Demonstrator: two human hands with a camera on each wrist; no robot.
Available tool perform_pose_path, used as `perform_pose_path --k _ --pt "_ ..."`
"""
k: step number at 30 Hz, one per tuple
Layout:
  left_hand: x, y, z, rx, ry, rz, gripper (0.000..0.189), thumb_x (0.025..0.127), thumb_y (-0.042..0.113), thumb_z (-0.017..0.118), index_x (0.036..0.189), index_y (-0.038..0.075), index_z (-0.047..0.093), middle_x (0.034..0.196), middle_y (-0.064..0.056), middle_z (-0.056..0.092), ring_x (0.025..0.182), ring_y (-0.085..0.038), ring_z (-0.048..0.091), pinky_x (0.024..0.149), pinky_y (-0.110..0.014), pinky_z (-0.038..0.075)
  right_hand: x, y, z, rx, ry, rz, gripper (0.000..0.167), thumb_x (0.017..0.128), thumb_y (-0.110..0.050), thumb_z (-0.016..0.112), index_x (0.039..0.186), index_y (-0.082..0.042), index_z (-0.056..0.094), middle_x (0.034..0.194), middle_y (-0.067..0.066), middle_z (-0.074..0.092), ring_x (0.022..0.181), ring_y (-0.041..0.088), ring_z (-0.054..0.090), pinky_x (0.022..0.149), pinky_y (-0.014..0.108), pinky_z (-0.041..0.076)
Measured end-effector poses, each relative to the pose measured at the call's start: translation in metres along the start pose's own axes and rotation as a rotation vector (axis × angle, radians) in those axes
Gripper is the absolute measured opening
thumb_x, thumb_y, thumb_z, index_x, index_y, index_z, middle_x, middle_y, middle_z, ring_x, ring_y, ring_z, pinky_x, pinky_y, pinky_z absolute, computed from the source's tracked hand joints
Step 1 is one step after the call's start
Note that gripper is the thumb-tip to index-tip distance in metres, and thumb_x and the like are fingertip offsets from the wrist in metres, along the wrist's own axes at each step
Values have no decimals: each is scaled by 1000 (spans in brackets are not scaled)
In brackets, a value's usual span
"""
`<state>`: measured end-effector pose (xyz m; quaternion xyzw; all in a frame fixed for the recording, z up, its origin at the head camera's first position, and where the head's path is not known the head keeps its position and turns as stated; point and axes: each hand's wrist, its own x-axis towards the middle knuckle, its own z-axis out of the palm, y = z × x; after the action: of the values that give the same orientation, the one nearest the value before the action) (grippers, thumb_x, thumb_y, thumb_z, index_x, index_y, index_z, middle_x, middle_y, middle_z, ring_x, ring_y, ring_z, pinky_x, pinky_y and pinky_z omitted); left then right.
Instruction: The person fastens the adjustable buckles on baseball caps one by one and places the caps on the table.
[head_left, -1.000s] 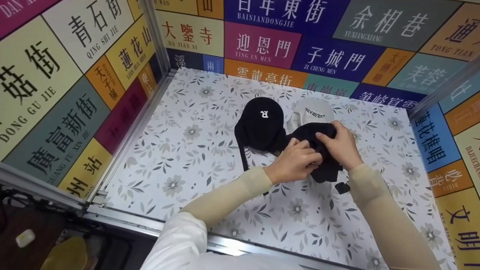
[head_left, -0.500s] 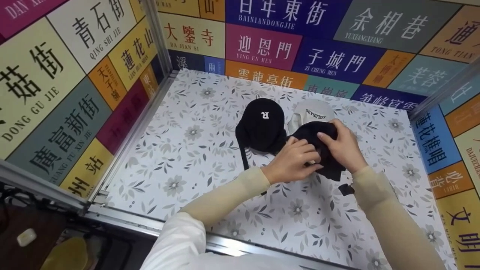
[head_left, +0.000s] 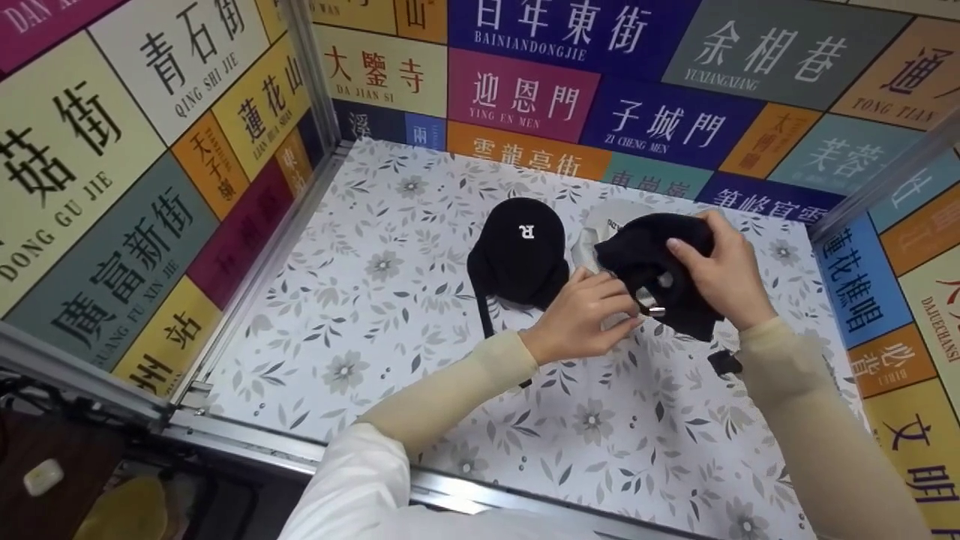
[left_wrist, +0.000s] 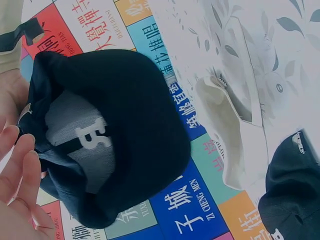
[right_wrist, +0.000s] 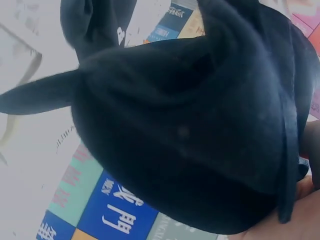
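My right hand (head_left: 724, 270) grips a black baseball cap (head_left: 664, 232) by its edge, thumb on the near side, fingers behind. The cap is raised and tilted over a white baseball cap (head_left: 592, 244). My left hand (head_left: 585, 315) pinches at the held cap's back strap, its fingertips right beside a small metal buckle (head_left: 657, 310). In the left wrist view the held cap's hollow inside faces the camera, with a white letter patch (left_wrist: 94, 134) inside. A second black baseball cap (head_left: 517, 251), with a white letter R, lies to the left.
The caps are on a table (head_left: 420, 322) covered with white leaf-and-flower cloth. Panels with street names (head_left: 525, 94) stand along the back and both sides. A metal rail (head_left: 247, 439) runs along the front edge.
My right hand has moved right and away from me, lifting and turning the black cap. Its back opening and metal buckle now show. My left hand has stayed nearly in place.
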<state>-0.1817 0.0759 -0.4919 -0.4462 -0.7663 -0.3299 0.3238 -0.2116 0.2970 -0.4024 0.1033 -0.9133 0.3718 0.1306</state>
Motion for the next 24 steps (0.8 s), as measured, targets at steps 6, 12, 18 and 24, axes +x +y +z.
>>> perform_pose_path --k 6,12,18,24 --pt "-4 -1 -1 24 -20 -17 16 98 33 63 89 22 71 91 10 62 86 -11 54 79 -33 34 10 1 -19 -54 56 -5 38 95 -35 70 119 -8 59 107 11 61 91 22 52 76 32 35" --pt "-7 -4 -1 48 -26 -16 21 100 35 59 90 23 72 90 12 61 85 -9 54 80 -32 35 22 5 -39 -127 78 1 41 95 -38 69 121 -9 58 110 11 62 95 23 53 78 31 35" --pt "-9 -6 -1 62 -25 -19 23 101 37 58 91 24 74 90 12 62 85 -10 54 80 -32 36 37 21 -57 -175 106 28 40 95 -39 68 122 -10 58 108 12 62 94 24 53 77 30 34" --pt "-11 -10 -2 75 -23 -18 20 100 33 59 90 21 72 91 10 63 86 -12 55 80 -34 36 61 45 -67 -217 121 34 41 97 -38 65 124 -9 56 112 15 62 98 29 54 80 35 36"
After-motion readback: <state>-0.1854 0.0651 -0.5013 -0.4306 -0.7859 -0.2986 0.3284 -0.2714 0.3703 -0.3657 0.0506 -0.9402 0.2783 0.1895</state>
